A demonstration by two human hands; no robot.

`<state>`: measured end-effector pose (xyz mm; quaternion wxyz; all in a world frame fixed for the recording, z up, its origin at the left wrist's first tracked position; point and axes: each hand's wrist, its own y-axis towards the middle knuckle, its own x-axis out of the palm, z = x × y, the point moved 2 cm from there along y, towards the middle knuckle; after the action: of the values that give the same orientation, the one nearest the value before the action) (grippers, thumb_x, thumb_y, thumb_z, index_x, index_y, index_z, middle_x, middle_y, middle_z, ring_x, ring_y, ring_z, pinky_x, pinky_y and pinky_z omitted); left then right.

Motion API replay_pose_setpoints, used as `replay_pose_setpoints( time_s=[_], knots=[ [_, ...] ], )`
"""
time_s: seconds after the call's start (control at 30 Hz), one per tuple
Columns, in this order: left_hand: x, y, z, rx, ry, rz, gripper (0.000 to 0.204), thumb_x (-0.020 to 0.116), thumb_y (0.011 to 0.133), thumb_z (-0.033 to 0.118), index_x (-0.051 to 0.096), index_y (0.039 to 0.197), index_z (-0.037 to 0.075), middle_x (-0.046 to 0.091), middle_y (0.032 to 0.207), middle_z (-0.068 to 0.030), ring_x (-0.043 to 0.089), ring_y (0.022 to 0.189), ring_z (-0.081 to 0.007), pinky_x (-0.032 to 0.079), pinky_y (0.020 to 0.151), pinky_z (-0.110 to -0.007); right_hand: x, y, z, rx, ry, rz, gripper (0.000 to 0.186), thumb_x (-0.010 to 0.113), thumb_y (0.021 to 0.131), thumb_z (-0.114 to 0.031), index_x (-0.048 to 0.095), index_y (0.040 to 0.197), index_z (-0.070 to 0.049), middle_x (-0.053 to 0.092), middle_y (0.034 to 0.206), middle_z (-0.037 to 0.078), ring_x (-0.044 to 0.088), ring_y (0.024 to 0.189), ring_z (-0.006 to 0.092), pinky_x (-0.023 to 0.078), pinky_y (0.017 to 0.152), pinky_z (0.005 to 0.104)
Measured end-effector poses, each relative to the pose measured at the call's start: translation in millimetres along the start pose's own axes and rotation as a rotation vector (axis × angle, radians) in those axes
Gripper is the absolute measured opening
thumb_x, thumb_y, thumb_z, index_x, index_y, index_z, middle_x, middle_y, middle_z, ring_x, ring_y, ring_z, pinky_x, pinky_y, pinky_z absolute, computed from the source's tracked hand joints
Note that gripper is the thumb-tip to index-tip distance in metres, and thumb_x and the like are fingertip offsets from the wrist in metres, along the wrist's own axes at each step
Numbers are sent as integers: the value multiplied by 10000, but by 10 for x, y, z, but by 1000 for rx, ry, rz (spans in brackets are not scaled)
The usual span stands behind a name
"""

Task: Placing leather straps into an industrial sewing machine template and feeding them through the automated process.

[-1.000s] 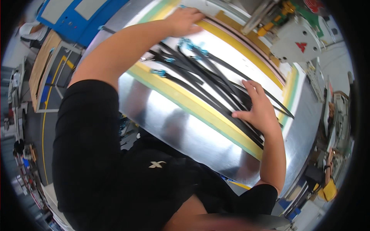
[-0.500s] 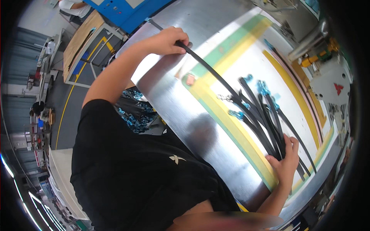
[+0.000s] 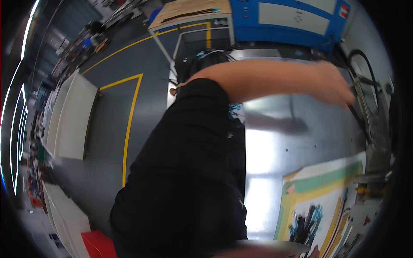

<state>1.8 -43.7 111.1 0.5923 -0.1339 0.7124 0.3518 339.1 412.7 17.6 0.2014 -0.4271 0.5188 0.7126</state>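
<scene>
My left arm reaches across the metal tabletop [image 3: 271, 150] to the far right. Motion smears my left hand [image 3: 333, 84]. Its fingers look closed on a black strap [image 3: 360, 122], which runs down from them toward the machine parts at the right. A bundle of black straps [image 3: 304, 228] with blue-wrapped metal ends lies on a white board [image 3: 329, 206] bordered in green and yellow tape. Only some fingers of my right hand [image 3: 315, 251] show at the lower edge, closed at the near end of that bundle. The rest of that hand is cut off.
A blue cabinet [image 3: 292, 19] stands behind the metal table. A wooden-topped table [image 3: 189, 9] with dark strips on it is at the far left. More blue-ended straps [image 3: 234, 109] hang beside my left arm. White bins [image 3: 73, 116] stand on the floor left.
My view has swung, and the board now sits at the lower right. My left hand has moved away from the bundle to the far right, with the strap drawn along.
</scene>
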Motion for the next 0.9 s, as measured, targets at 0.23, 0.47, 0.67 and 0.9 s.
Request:
replay_pose_setpoints(
  time_s=[0.23,0.47,0.67,0.9],
  knots=[
    [441,485,1627,619,-50,-4,258,515,1022,296,695,1142,156,753,1076,-80,730,985,-284,585,726,-480,139,1149,-862,214,235,131,549,768,969,-335,636,1351,36,633,1304,223,601,721,143,437,514,222],
    [377,581,2406,690,-148,-59,337,500,1062,447,709,1109,188,758,1085,-46,731,1012,-291,589,797,-488,-122,332,-68,615,436,68,255,681,972,-61,738,1191,57,743,1052,184,655,794,203,514,664,306],
    [772,403,2104,654,-614,-216,274,567,1036,329,641,1033,66,724,855,-164,720,854,-378,552,703,-514,-691,30,-9,723,81,-444,194,645,966,-9,677,1137,76,700,992,203,674,929,334,519,880,396],
    [1249,696,2487,660,-741,-452,439,588,1029,438,631,1228,49,651,1119,-213,646,1073,-396,506,938,-504,-642,-436,271,917,39,-494,205,732,898,-55,723,1099,-20,657,939,162,638,831,364,501,751,411]
  ],
)
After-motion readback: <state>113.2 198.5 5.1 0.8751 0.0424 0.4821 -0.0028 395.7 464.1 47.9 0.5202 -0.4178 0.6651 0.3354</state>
